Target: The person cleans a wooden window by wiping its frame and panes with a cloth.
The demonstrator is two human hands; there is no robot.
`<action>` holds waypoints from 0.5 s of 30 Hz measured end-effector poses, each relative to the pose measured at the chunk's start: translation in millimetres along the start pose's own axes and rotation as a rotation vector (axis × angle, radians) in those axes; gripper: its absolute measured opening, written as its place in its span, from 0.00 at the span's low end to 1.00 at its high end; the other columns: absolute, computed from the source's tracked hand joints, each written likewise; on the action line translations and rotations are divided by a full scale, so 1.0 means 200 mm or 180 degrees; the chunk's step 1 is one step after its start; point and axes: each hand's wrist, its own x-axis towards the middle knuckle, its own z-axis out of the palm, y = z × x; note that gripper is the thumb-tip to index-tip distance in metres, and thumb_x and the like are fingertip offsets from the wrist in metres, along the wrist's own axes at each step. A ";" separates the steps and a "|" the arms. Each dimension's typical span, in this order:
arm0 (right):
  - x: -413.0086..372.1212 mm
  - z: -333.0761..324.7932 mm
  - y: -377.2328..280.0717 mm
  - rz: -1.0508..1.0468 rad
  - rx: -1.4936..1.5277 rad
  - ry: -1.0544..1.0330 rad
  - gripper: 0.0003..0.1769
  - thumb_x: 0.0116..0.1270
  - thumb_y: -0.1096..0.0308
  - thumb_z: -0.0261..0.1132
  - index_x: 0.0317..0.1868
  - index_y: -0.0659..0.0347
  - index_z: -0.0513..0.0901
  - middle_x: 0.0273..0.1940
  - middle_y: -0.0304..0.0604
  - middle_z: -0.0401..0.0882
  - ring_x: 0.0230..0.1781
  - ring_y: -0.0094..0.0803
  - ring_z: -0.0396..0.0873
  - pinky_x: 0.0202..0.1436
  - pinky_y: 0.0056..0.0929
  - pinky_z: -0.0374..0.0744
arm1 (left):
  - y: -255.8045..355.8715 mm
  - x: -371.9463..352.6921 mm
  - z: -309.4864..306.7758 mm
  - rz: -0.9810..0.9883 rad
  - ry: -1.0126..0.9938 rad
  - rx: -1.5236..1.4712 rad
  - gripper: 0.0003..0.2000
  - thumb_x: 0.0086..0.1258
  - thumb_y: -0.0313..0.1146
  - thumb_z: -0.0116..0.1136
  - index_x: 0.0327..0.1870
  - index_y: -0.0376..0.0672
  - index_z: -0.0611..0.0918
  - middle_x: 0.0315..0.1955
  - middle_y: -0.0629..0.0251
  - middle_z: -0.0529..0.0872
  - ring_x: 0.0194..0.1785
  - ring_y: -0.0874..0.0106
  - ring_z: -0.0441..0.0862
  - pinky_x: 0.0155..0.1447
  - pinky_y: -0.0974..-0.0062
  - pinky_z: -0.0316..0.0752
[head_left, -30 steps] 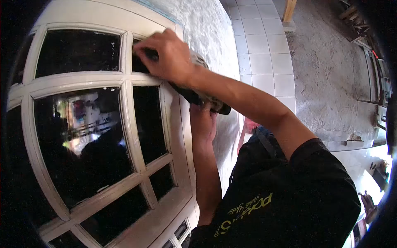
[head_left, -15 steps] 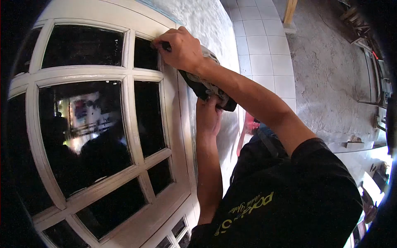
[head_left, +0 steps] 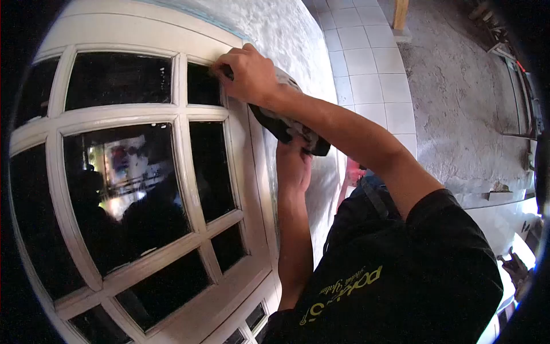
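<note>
Two hands share one dark rag [head_left: 281, 126], stretched beside the right rail of the white window frame [head_left: 255, 200]. My right hand [head_left: 247, 74] has its grip closed on the upper end at the top pane's [head_left: 203, 84] corner. My left hand [head_left: 293, 169] clutches the lower end. I judge this as wiping the corner, and the next move calls for steady pressure along the edge. The rag looks crumpled and grey-smeared.

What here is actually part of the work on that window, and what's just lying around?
In use:
right hand and left hand, both gripping the dark tool
white window frame, which the tool's front end meets
glass panes

Lying about:
wooden post
white tiles
rough grey surface
</note>
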 end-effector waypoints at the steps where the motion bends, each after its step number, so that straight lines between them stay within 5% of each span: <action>1: 0.00 0.02 0.00 0.0090 0.0028 -0.0015 0.12 0.59 0.64 0.66 0.44 0.45 0.88 0.40 0.43 0.85 0.49 0.45 0.79 0.48 0.44 0.84 | 0.02 0.00 -0.01 0.0018 -0.0075 0.0032 0.22 0.72 0.29 0.57 0.66 0.40 0.69 0.58 0.63 0.77 0.63 0.67 0.74 0.68 0.65 0.69; 7: -0.10 -0.07 -0.05 0.0116 0.1034 -0.0878 0.08 0.61 0.65 0.68 0.40 0.50 0.90 0.37 0.42 0.88 0.42 0.41 0.84 0.47 0.38 0.83 | -0.05 -0.07 -0.04 -0.0056 -0.0176 -0.0038 0.22 0.69 0.25 0.57 0.64 0.39 0.70 0.58 0.63 0.77 0.62 0.67 0.75 0.67 0.65 0.69; 10: -0.18 -0.06 -0.09 -0.0230 0.0615 -0.0384 0.08 0.60 0.66 0.68 0.40 0.51 0.90 0.37 0.39 0.88 0.41 0.41 0.83 0.47 0.36 0.83 | -0.11 -0.09 -0.04 -0.0056 -0.0186 -0.0222 0.25 0.62 0.22 0.59 0.63 0.40 0.71 0.56 0.64 0.78 0.60 0.68 0.76 0.66 0.67 0.70; 15: -0.08 0.04 -0.04 -0.0031 0.0428 0.0234 0.04 0.61 0.66 0.68 0.36 0.52 0.88 0.40 0.39 0.87 0.44 0.40 0.81 0.46 0.38 0.82 | -0.04 -0.01 -0.10 -0.0010 -0.0074 -0.0077 0.23 0.67 0.22 0.56 0.64 0.40 0.70 0.57 0.62 0.77 0.61 0.67 0.76 0.67 0.64 0.70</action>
